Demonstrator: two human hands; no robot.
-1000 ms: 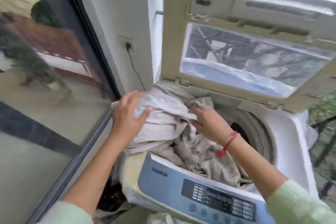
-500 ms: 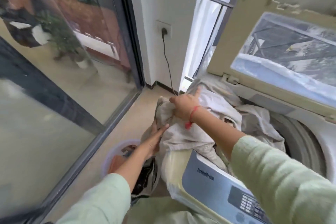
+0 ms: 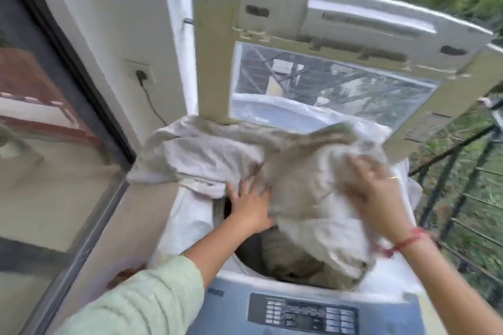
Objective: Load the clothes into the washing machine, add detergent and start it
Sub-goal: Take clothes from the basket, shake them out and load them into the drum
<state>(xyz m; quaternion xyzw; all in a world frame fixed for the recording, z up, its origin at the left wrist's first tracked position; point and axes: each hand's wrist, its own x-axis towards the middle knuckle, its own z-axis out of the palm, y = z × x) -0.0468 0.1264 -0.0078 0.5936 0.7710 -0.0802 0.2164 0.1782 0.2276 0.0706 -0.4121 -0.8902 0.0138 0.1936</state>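
The right hand [image 3: 374, 196] is closed on a big pale cloth [image 3: 299, 193], with the fingers bunched into the fabric at its top right part. The left hand [image 3: 249, 208] lies flat and open against the same cloth, fingers spread, pushing on its lower left side. The picture is blurry here, so the fingertips are hard to see.

Close to the camera is the washing machine's grey-blue control panel [image 3: 302, 313], with a dark block of small buttons. A light green sleeve [image 3: 147, 299] covers the left arm. A red thread [image 3: 409, 239] is tied around the right wrist.

Just past the panel is the round opening of the washing machine [image 3: 190, 215]. Dark clothes [image 3: 294, 261] already lie down inside the tub. The pale cloth hangs over the opening, partly in and partly out. Its left end spreads over the machine's left edge.

Behind the cloth the lid [image 3: 340, 35] stands up, open, with a clear window in it. To the left, on the white wall, a black plug [image 3: 142, 75] sits in a socket, and its wire runs down. A big glass door [image 3: 40, 117] is at far left. Green plants show at far right.
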